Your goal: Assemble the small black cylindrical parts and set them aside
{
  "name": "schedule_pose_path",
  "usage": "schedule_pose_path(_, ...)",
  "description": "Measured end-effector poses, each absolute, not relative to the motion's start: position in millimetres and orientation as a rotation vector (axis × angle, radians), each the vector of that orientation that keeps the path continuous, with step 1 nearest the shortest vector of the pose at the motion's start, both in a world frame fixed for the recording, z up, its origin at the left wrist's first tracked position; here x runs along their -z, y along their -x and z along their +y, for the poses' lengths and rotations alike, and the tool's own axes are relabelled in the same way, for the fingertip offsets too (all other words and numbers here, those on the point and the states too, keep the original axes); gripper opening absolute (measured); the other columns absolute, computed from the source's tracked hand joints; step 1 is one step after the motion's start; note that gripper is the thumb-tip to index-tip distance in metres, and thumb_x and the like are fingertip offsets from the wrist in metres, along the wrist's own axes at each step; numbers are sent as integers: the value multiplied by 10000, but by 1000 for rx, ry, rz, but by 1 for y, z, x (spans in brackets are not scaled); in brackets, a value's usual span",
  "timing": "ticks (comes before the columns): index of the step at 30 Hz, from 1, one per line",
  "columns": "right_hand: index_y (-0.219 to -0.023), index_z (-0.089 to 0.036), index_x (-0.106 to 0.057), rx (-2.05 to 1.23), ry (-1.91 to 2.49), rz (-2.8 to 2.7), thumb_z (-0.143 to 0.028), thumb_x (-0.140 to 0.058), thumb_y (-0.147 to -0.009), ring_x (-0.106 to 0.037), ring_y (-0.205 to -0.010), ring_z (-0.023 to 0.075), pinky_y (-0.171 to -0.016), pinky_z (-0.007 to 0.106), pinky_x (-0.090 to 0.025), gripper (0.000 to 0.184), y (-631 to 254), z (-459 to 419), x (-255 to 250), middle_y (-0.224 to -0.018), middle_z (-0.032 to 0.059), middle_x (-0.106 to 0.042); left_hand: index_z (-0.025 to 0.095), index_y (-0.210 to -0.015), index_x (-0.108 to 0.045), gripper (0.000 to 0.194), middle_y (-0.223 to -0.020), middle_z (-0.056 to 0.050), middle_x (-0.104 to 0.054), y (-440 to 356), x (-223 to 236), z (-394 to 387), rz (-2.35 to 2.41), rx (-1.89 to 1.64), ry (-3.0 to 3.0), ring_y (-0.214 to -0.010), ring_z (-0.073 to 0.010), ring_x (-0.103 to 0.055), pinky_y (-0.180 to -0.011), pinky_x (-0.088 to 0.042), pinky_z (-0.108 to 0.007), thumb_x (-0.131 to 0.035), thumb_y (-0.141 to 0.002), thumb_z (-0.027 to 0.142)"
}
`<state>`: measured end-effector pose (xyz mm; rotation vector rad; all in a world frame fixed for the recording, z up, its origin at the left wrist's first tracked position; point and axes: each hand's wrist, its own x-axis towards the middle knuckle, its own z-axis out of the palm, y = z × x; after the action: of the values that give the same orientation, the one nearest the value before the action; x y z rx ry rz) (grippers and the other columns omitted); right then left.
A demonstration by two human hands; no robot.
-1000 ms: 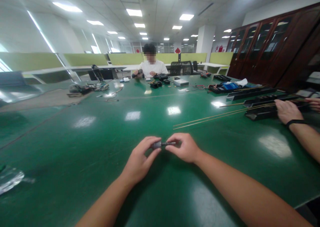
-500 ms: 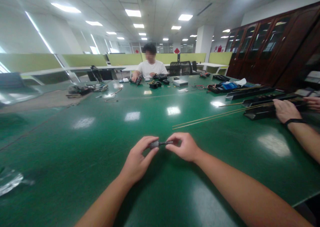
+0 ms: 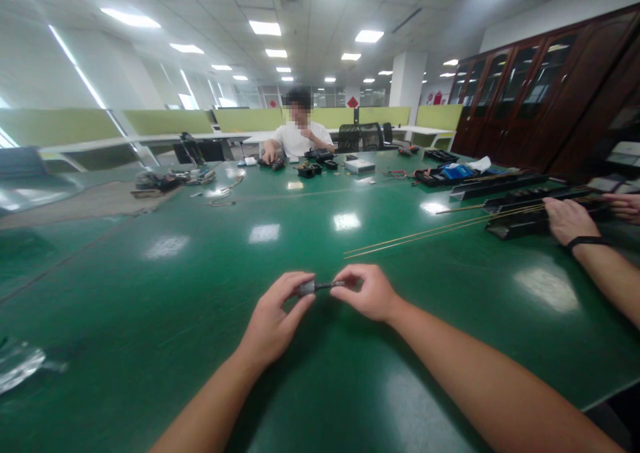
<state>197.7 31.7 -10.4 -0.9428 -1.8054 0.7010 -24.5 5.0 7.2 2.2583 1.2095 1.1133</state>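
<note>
Between my two hands, just above the green table (image 3: 280, 253), is a small dark grey cylindrical part with a thin dark shaft (image 3: 323, 285). My left hand (image 3: 273, 316) grips the thick cylinder end between thumb and fingers. The tip of the shaft is pinched by the thumb and forefinger of my right hand (image 3: 367, 293). The part lies roughly level, its shaft pointing right. My fingers cover some of both ends, and I cannot tell its exact kind.
Two thin brass-coloured rods (image 3: 400, 241) reach from black metal channels (image 3: 515, 225) at right, where a co-worker's hand (image 3: 570, 218) rests. Across the table sits a person in a white shirt (image 3: 295, 138) by black parts (image 3: 310, 169). Clear plastic (image 3: 20, 366) lies at left.
My hands and the part stay almost in place. The person opposite has raised one hand toward the face and lowered the dark tool held in the other.
</note>
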Motion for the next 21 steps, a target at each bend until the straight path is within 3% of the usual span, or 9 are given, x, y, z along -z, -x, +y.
schedule_pose_path(9, -764, -161, -729, -726, 989, -1678, -301, -744, -749, -603, -623, 156, -604, 260, -478, 141, -200, 37, 12, -708, 41, -711, 217, -1148, -665, 355, -1131, -74, -663, 32, -10, 11, 1376, -1297, -2122, -1040, -236, -617, -989, -477, -399, -615, -876, 441)
schedule_pose_path(14, -764, -159, -731, -757, 987, -1676, -305, -744, -744, -587, -599, 144, -584, 252, -468, 147, -200, 41, 16, -698, 36, -707, 198, -1184, -659, 466, -942, -50, -690, 38, -10, 22, 1575, -1596, -1481, -848, -188, -637, -871, -514, -348, -677, -817, 485)
schedule_pose_path(18, -772, -159, -733, -778, 982, -1684, -305, -746, -739, -585, -600, 139, -580, 245, -465, 151, -200, 44, 20, -692, 28, -702, 164, -1065, -660, 364, -961, -38, -667, 42, -9, 30, 1292, -1777, -970, -737, -109, -621, -823, -548, -286, -727, -783, 384)
schedule_pose_path(21, -781, -156, -734, -799, 978, -1690, -303, -750, -735, -588, -605, 138, -583, 242, -467, 155, -199, 44, 20, -697, 28, -703, 163, -940, -652, 243, -981, -39, -658, 46, -19, 26, 1205, -1760, -870, -791, -119, -652, -861, -565, -293, -754, -737, 249)
